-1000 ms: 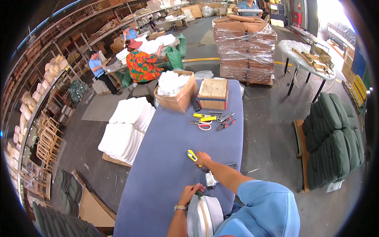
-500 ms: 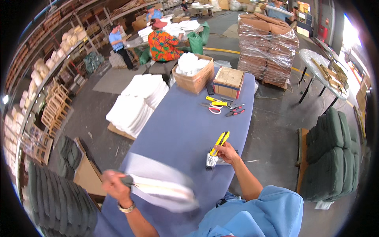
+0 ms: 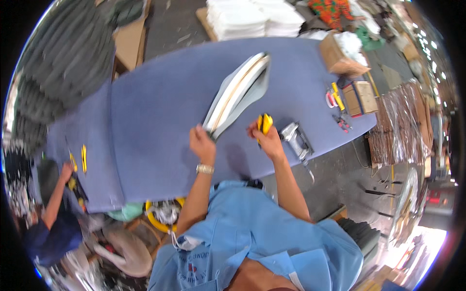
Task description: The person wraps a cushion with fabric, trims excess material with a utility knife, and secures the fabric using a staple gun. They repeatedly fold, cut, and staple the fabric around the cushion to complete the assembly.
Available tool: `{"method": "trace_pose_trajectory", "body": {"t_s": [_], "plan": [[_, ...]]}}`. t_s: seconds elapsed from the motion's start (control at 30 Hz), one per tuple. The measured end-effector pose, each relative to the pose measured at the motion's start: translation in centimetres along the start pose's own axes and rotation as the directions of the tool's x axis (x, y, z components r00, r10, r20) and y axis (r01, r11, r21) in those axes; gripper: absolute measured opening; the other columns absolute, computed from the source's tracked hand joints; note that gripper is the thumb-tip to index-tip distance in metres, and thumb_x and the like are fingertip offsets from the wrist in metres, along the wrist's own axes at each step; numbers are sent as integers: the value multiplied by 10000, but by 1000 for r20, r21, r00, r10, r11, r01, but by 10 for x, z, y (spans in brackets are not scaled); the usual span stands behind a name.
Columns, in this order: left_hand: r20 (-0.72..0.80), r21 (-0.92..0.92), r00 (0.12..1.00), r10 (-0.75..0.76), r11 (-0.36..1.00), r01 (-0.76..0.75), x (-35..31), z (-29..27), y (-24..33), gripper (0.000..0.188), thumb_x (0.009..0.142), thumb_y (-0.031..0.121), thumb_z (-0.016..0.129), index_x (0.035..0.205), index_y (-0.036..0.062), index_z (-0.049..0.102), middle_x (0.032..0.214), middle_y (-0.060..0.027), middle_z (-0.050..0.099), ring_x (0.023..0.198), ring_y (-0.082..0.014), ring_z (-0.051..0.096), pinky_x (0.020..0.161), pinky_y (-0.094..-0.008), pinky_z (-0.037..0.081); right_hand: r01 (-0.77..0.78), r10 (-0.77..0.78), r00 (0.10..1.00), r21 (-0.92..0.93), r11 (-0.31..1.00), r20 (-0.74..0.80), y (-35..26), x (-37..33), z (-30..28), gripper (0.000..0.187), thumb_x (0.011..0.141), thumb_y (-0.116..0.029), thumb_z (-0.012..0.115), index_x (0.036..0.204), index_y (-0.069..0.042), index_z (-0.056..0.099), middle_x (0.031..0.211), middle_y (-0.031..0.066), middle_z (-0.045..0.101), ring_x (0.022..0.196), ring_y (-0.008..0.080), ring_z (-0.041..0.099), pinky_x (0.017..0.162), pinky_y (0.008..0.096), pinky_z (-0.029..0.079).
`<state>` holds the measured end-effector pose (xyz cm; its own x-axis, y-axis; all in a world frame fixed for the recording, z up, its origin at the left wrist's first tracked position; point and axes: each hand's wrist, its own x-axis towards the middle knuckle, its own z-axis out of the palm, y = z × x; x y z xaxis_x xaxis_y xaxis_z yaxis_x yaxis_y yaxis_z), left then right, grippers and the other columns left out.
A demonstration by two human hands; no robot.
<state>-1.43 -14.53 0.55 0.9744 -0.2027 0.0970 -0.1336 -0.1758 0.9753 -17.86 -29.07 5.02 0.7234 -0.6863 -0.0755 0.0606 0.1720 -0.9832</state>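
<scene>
Gripping the lower end of a grey and white cushion (image 3: 235, 94), the left hand (image 3: 203, 141) sits near the centre of the frame, its fingers closed on the fabric; motion blur makes the exact placing of each finger hard to read. The cushion slants up and to the right above the blue table (image 3: 160, 111), seen edge-on, so most of its broad faces are hidden; whether it touches the tabletop cannot be told.

Just right of centre, the right hand (image 3: 268, 139) is curled around a yellow cutter (image 3: 265, 123). The palm and fingers cover its lower part, and whether a blade is out cannot be made out. Beside this hand, toward the right, a metal power tool (image 3: 297, 139) lies on the table near its edge, its details smeared.

In the right part of the frame, a cardboard box (image 3: 337, 56) of white stuffing (image 3: 352, 46) stands near a wooden box (image 3: 360, 98), with blurred hand tools (image 3: 338, 99) to its left. White cushions (image 3: 252, 19) are cut off by the top edge. At the far left, a co-worker's hand (image 3: 67, 172) reaches the table, its grip too small to tell.
</scene>
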Motion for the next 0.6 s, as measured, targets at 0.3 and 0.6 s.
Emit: {"method": "trace_pose_trajectory", "body": {"t_s": [0.3,0.6], "plan": [[277,-185,961,8,982,45,-2,5,36,430,1109,326,440,1200,-1,704,1226,-150,632,1123,-254,602,992,-364,458,-315,320,947,112,942,-29,-8,19,64,490,1023,-530,568,1060,-42,579,895,51,631,624,124,561,542,277,437],[382,-115,892,243,970,-215,-37,27,71,408,1096,231,445,1368,-43,574,1323,-213,575,1199,-338,566,1041,-425,455,-265,175,954,-415,870,-243,-57,10,36,610,888,-552,704,987,41,603,673,121,627,570,191,643,540,350,502]]}}
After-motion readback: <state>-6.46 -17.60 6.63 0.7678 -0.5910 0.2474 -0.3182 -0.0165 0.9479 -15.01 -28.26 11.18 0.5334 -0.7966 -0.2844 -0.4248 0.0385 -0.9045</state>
